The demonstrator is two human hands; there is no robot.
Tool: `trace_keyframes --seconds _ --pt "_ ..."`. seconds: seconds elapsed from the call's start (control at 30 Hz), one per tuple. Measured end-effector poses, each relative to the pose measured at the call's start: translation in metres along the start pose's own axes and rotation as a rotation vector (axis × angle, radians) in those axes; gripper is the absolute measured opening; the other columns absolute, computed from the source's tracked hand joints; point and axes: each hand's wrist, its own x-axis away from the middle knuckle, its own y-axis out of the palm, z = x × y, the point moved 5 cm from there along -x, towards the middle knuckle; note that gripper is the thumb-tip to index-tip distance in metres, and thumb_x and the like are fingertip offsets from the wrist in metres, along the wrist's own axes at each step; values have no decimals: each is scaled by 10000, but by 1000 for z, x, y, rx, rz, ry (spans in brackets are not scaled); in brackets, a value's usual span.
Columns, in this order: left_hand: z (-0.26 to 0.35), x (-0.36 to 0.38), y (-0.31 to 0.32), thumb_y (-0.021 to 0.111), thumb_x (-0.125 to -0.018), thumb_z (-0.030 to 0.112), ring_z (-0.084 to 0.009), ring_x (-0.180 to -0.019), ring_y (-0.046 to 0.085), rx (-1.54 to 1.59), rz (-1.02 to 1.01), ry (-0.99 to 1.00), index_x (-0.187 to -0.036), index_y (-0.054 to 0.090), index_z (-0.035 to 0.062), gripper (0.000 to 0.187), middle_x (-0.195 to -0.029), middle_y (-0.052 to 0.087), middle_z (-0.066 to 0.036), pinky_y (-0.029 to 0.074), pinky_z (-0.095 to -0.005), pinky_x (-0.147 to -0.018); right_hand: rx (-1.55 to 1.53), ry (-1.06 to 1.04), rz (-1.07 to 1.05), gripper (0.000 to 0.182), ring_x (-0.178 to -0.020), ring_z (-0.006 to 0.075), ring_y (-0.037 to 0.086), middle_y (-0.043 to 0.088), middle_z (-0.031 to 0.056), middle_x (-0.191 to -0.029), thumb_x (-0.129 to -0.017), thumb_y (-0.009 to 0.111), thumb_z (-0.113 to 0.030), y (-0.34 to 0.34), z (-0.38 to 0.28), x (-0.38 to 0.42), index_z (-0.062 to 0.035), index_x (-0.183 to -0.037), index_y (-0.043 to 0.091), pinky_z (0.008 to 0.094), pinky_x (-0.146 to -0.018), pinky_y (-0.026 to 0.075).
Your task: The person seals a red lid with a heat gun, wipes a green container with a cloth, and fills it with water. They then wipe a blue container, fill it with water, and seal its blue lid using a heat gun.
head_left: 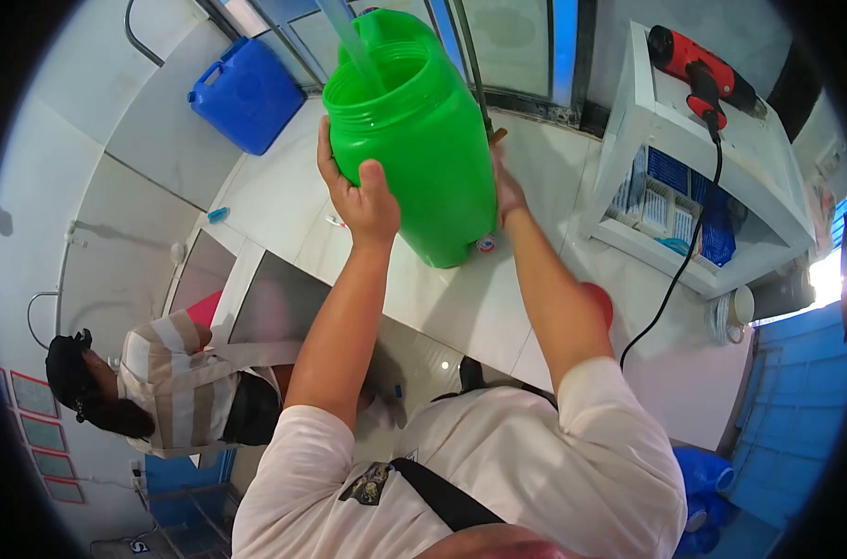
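A green plastic jug [414, 149] with a wide, uncapped threaded mouth tilts over the white tiled counter [442, 303]. From above, a clear tube-like column [353, 47], a hose or a stream of water, enters its mouth. My left hand [363, 200] grips the jug's left side, thumb towards me and fingers along the wall. On the opposite side my right hand [507, 191] presses against the jug, its fingers partly hidden behind it. A small red-and-white round piece [486, 244] shows at the jug's lower right.
A blue jerry can [246, 93] stands at the back left. On a white cabinet [665, 121] at right lies a red-and-black heat gun [707, 74], its cord trailing down. Another person [176, 382] is at the lower left. A red round object [598, 303] sits by my right forearm.
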Motion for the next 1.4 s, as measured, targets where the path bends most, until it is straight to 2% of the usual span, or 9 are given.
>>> trace_keyframes --seconds 0.1,0.33,0.5,0.6,0.8,0.93,1.1,1.27,1.4 --pt "-5 2 2 573 -986 575 -249 -1337 493 76 -20 -22 -1570 195 -23 918 -1511 418 -172 399 -377 -1118 -158 656 335 607 -1336 195 471 534 105 -1428 -1090 391 -495 49 -54 99 -73 -1526 414 337 -1136 347" --pt "-6 2 1 546 -987 608 -248 -1317 510 25 -8 -22 -1557 214 -27 915 -1494 432 -164 418 -382 -1105 40 -219 -41 535 -1300 185 515 537 121 -1432 -1065 505 -409 127 -204 40 -54 -1464 504 312 -1096 386" --pt "-5 3 4 540 -988 608 -256 -1320 507 71 -25 -45 -1557 204 -38 923 -1489 437 -175 414 -389 -1107 292 119 -305 461 -1111 147 627 649 84 -1268 -1024 585 -381 160 -220 -87 -24 -1312 631 303 -963 493" --pt "-7 2 0 544 -986 608 -257 -1322 505 27 -19 -13 -1558 199 -39 930 -1491 435 -176 411 -390 -1109 309 -570 -575 450 -1222 162 580 580 78 -1412 -1050 537 -312 137 -195 -108 -31 -1399 581 313 -1026 468" --pt "-8 1 5 593 -985 544 -251 -1303 526 95 -11 21 -1566 185 -60 932 -1460 472 -193 412 -379 -1105 726 -65 -248 612 -1348 242 472 491 129 -1488 -1086 315 -441 43 -70 25 -79 -1579 299 353 -1106 389" --pt "-4 2 5 588 -992 531 -249 -1313 518 115 -24 11 -1567 186 -57 915 -1470 463 -192 419 -377 -1102 -172 314 219 538 -1328 292 476 494 131 -1474 -1097 381 -317 67 -39 102 -58 -1564 320 426 -1127 351" --pt "-6 3 2 584 -1000 517 -248 -1318 513 137 -28 -15 -1566 189 -54 896 -1486 446 -190 414 -372 -1106 870 -917 159 521 -1244 368 536 482 212 -1457 -1039 480 -135 169 -224 107 -43 -1536 349 434 -1083 394" --pt "-9 3 1 576 -1005 518 -257 -1322 512 64 -20 5 -1564 198 -54 884 -1491 446 -189 400 -367 -1112 359 -191 -238 468 -1312 265 500 519 137 -1450 -1084 393 -224 147 -241 9 20 -1479 452 340 -1106 378" --pt "0 5 5 565 -1008 523 -263 -1322 512 101 -28 1 -1562 202 -56 879 -1486 450 -193 400 -371 -1108 357 -691 -228 475 -1099 308 601 651 188 -1155 -1005 522 -375 104 -169 -18 -9 -1297 604 387 -976 475"
